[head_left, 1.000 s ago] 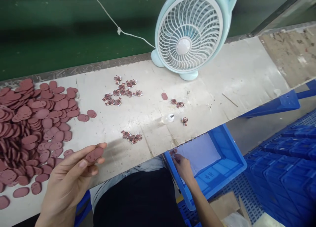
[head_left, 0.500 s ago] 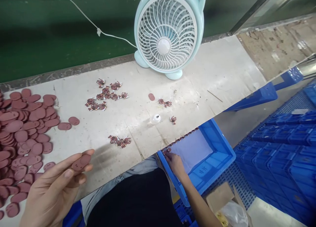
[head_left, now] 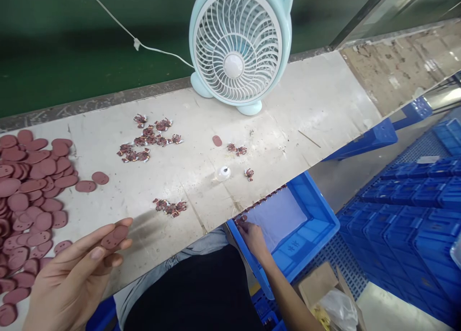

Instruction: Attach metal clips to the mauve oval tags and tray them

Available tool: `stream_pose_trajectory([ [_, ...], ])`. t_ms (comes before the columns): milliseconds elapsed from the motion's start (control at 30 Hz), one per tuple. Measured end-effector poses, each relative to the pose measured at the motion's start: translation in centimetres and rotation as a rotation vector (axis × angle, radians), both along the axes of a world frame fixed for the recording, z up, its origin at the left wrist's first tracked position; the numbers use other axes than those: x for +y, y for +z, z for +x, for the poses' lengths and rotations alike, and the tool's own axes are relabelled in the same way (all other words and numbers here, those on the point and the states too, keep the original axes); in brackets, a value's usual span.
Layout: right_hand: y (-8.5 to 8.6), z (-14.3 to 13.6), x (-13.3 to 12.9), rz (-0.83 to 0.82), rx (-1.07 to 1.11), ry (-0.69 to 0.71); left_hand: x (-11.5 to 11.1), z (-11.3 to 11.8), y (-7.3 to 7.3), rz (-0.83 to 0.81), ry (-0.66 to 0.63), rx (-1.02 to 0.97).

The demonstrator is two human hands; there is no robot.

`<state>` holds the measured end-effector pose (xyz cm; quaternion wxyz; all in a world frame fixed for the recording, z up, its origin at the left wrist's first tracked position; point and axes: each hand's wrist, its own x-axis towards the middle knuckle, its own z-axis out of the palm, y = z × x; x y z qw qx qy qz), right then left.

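My left hand (head_left: 77, 268) pinches a couple of overlapping reddish-brown oval discs (head_left: 114, 237) above the table's near edge. Beside it at the left lies a large heap of similar discs (head_left: 32, 196). Down in the near left corner of a blue crate (head_left: 319, 211), my right hand (head_left: 254, 237) has its fingers closed on a small brown piece (head_left: 242, 219), partly hidden by the fingers. A row of small brown figures (head_left: 264, 200) lines the crate's far left side, on a pale sheet (head_left: 279, 218). More small figures (head_left: 171, 207) lie in clusters on the table.
A light blue fan (head_left: 234, 66) stands at the table's back, its white cord (head_left: 158, 49) running left. A small white bottle (head_left: 224, 172) stands mid-table. Stacked blue crates (head_left: 396, 230) are at the right, and an open cardboard box (head_left: 319, 280) sits below the blue crate.
The whole view has shifted slightly, so table items appear a little further left. Both hands keep nearly the same pose and hold.
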<state>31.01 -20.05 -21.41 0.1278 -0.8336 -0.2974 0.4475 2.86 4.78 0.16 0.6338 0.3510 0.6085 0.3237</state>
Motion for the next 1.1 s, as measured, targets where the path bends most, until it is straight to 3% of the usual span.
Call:
stream_pose_trajectory([
  [367, 1.2, 0.1, 0.7, -0.013, -0.014, 0.045, 0.2, -0.1, -0.1, 0.006, 0.043, 0.004],
  [700, 5.1, 2.4, 1.5, 0.007, -0.129, 0.087, -0.6, -1.2, -0.6, -0.088, 0.08, -0.055],
  [1100, 2.5, 0.3, 2.6, -0.171, -0.136, 0.198, -1.6, -1.8, -1.3, -0.096, -0.007, -0.078],
])
